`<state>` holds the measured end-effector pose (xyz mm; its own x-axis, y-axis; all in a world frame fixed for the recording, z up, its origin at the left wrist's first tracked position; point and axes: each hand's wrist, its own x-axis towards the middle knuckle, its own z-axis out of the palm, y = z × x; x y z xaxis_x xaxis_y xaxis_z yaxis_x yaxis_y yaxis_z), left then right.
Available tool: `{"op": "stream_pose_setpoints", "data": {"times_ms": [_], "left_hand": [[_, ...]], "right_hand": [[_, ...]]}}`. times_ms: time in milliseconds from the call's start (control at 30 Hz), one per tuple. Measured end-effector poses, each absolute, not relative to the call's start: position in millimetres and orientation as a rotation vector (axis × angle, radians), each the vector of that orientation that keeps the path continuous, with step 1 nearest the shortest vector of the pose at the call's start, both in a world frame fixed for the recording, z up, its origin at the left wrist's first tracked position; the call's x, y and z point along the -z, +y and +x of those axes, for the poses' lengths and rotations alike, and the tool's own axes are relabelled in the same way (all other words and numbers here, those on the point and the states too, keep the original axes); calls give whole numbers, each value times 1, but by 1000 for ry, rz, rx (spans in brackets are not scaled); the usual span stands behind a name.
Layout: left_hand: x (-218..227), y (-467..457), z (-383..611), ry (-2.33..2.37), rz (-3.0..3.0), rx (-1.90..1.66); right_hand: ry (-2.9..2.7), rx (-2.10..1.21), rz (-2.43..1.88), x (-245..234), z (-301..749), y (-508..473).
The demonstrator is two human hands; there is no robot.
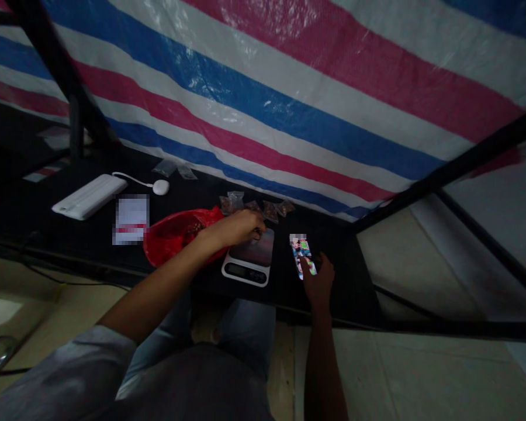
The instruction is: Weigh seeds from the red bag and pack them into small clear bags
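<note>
My left hand [245, 225] is over the steel plate of a white kitchen scale [248, 275], its fingers curled together. Whatever may be between them is hidden. Under that forearm lies a red plastic bag [166, 237], mouth open, with small brown pieces inside. Behind the scale sit several small clear zip bags [270, 211] filled with brown bits. To the right, a lit smartphone [307, 251] lies on the black table. My right hand [319, 278] reaches over its lower end, one digit on the screen and the others spread to the right side.
A white power-bank-like box [90, 196] with a cable to a round white puck [160, 187] lies at the left. Beside it is a blurred white packet [131, 219]. Flat clear bags [165, 168] rest near the striped sheet [245, 117]. Black frame bars [442, 169] flank the table.
</note>
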<state>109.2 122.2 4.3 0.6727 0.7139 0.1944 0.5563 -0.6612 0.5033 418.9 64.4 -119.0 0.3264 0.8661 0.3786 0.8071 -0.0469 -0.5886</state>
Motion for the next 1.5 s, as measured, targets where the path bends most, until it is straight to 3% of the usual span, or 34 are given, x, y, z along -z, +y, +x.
{"op": "stream_pose_setpoints", "data": {"times_ms": [267,667,900,1100,1500], "left_hand": [[4,125,111,1037,2502,-358],[4,116,106,990,2264,-609],[30,117,98,948,2069,-850],[20,105,80,1056,2055,-990],[33,43,22,1393,2106,-717]], "right_hand": [[-1535,12,-1546,97,408,39],[-1914,-333,-1333,65,321,52],[-2297,-317,-1490,51,270,52],[-2366,-240,-1737,40,253,56],[-2282,-278,-1711,40,259,53]]}}
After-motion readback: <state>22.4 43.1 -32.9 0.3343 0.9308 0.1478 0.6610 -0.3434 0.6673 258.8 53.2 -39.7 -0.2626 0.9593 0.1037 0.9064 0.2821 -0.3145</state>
